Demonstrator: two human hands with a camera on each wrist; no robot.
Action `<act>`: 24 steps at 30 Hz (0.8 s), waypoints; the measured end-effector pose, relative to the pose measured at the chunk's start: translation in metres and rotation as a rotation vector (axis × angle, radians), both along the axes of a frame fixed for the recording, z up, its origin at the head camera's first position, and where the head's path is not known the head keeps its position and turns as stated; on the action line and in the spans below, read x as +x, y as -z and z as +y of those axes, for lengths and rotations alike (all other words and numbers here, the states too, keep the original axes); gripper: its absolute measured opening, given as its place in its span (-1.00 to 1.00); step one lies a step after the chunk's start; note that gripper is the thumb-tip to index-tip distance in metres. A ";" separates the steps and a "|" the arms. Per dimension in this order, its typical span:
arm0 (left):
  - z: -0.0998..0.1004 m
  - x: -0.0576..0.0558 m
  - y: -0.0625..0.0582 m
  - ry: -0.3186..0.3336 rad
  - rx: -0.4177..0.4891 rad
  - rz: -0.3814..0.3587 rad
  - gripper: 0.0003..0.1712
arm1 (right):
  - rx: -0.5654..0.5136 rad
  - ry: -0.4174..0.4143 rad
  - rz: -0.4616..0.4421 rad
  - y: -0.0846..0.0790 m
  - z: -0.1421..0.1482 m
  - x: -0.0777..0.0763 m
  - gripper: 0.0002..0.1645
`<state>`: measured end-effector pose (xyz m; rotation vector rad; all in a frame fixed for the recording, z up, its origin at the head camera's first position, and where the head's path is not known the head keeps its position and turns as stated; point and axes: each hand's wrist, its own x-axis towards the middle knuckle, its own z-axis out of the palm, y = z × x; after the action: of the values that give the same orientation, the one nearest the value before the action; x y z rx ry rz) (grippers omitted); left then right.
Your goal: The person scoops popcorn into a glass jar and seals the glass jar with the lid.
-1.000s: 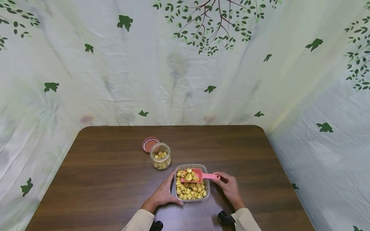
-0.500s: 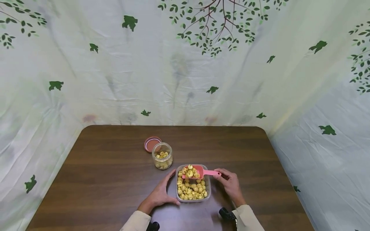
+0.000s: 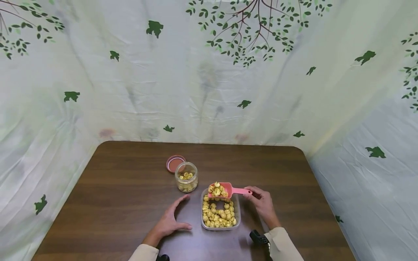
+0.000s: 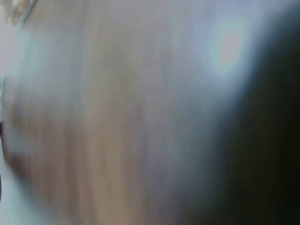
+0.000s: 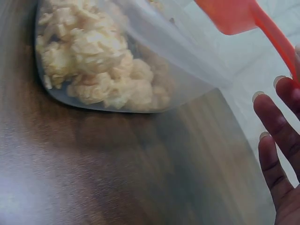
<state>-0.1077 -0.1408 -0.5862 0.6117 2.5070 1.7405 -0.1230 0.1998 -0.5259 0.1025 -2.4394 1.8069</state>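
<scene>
My right hand (image 3: 263, 206) pinches the handle of a pink scoop (image 3: 237, 190) loaded with caramel popcorn (image 3: 217, 190). The scoop is raised over the far edge of a clear plastic container (image 3: 237, 217), which holds more popcorn with a bare gap in it. In the right wrist view the scoop (image 5: 234, 14) hangs above the container wall (image 5: 187, 70). To the container's left, my left hand (image 3: 167, 222) stands apart from it, thumb and fingers spread around nothing. A glass jar (image 3: 187, 181), partly filled with popcorn, stands beyond the left hand. The left wrist view is badly blurred.
A red lid (image 3: 173, 163) lies on the brown wooden table (image 3: 130, 181), partly behind the jar. A pale curtain (image 3: 183, 79) printed with leaves hangs behind and beside the table.
My left hand has let go of the container's side and moved left. The right hand has lifted the loaded scoop away toward the container's far edge.
</scene>
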 end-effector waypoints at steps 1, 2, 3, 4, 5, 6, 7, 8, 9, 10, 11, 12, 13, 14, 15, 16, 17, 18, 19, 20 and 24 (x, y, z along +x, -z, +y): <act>-0.002 0.000 -0.003 -0.010 -0.005 0.005 0.12 | 0.000 0.003 -0.015 -0.003 0.000 -0.001 -0.76; -0.004 0.001 -0.007 -0.021 -0.012 0.008 0.10 | 0.003 0.006 -0.022 -0.005 -0.001 -0.001 -0.76; -0.006 0.001 -0.010 -0.036 -0.015 0.009 0.07 | 0.009 0.008 -0.023 -0.007 -0.001 -0.002 -0.76; -0.008 0.000 -0.012 -0.054 -0.025 0.004 0.06 | 0.010 0.007 -0.025 -0.009 -0.002 -0.004 -0.76; -0.011 -0.001 -0.013 -0.069 -0.029 0.004 0.03 | 0.016 0.007 -0.024 -0.010 -0.002 -0.005 -0.76; -0.014 -0.002 -0.014 -0.086 -0.040 0.002 0.01 | 0.024 0.006 -0.021 -0.011 -0.003 -0.006 -0.77; -0.018 -0.004 -0.013 -0.105 -0.055 -0.002 -0.01 | 0.027 0.004 -0.017 -0.012 -0.003 -0.007 -0.77; -0.022 -0.007 -0.010 -0.124 -0.066 -0.010 -0.03 | 0.028 0.001 -0.009 -0.013 -0.004 -0.009 -0.78; -0.026 -0.009 -0.008 -0.147 -0.077 -0.019 -0.04 | 0.025 -0.003 -0.003 -0.013 -0.004 -0.011 -0.78; -0.029 -0.012 -0.005 -0.163 -0.083 -0.032 -0.06 | 0.025 -0.005 0.001 -0.014 -0.004 -0.012 -0.78; -0.032 -0.014 -0.003 -0.176 -0.080 -0.044 -0.07 | 0.024 -0.007 0.005 -0.015 -0.005 -0.013 -0.78; -0.035 -0.017 -0.001 -0.189 -0.081 -0.055 -0.08 | 0.021 -0.011 0.009 -0.015 -0.005 -0.015 -0.78; -0.038 -0.020 0.000 -0.199 -0.080 -0.056 -0.08 | 0.020 -0.013 0.012 -0.016 -0.005 -0.017 -0.78; -0.040 -0.022 0.000 -0.210 -0.077 -0.059 -0.08 | 0.018 -0.015 0.011 -0.017 -0.006 -0.018 -0.78; -0.042 -0.024 0.001 -0.223 -0.078 -0.059 -0.08 | 0.021 -0.019 0.009 -0.018 -0.006 -0.020 -0.78; -0.043 -0.026 0.001 -0.228 -0.075 -0.050 -0.07 | 0.026 -0.020 0.005 -0.019 -0.007 -0.021 -0.77; -0.044 -0.029 0.001 -0.235 -0.078 -0.047 -0.05 | 0.025 -0.022 0.000 -0.020 -0.007 -0.023 -0.77; -0.045 -0.031 0.000 -0.239 -0.082 -0.040 -0.04 | 0.023 -0.024 -0.007 -0.021 -0.008 -0.025 -0.76; -0.044 -0.032 -0.006 -0.241 -0.085 -0.043 -0.03 | 0.021 -0.026 -0.013 -0.023 -0.008 -0.026 -0.76; -0.044 -0.034 -0.007 -0.246 -0.084 -0.050 -0.02 | 0.021 -0.030 -0.014 -0.025 -0.009 -0.028 -0.76; -0.044 -0.043 -0.013 -0.245 -0.075 -0.068 0.03 | 0.000 -0.063 -0.009 -0.020 -0.009 -0.040 -0.76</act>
<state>-0.1506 -0.1847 -0.5736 0.2448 2.6808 1.6941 -0.1627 0.1910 -0.5060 0.1736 -2.4692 1.8361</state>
